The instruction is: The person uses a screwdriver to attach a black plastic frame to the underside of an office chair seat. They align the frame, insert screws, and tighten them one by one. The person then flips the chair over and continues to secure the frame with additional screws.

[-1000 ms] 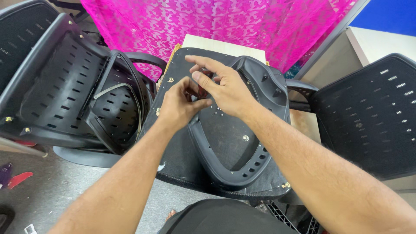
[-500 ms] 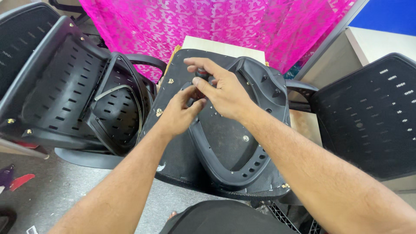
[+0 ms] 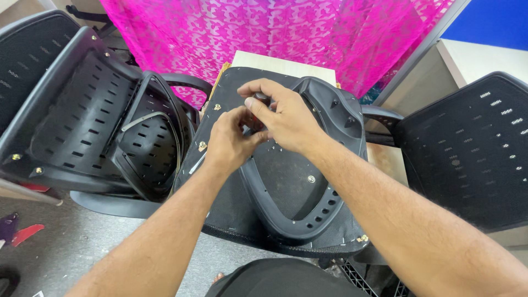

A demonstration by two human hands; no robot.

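Note:
An upturned black chair seat (image 3: 286, 181) lies in front of me with a black armrest loop (image 3: 286, 220) resting on its underside. My right hand (image 3: 283, 115) is closed around a dark tool handle (image 3: 260, 99) held upright at the loop's upper left end. My left hand (image 3: 231, 140) pinches close beside it, fingertips against the same spot. What sits under the fingers is hidden. Brass screws (image 3: 202, 146) show along the seat's left edge.
Black slotted chair shells (image 3: 82, 121) are stacked at the left. A black mesh chair back (image 3: 473, 148) stands at the right. Pink lace cloth (image 3: 275, 27) hangs behind. A grey floor (image 3: 66, 247) with a red scrap (image 3: 25, 234) is at lower left.
Both hands stayed at the loop's upper end. The right hand's fingers have curled from a spread pose down around the tool handle, and the left hand has closed in against it.

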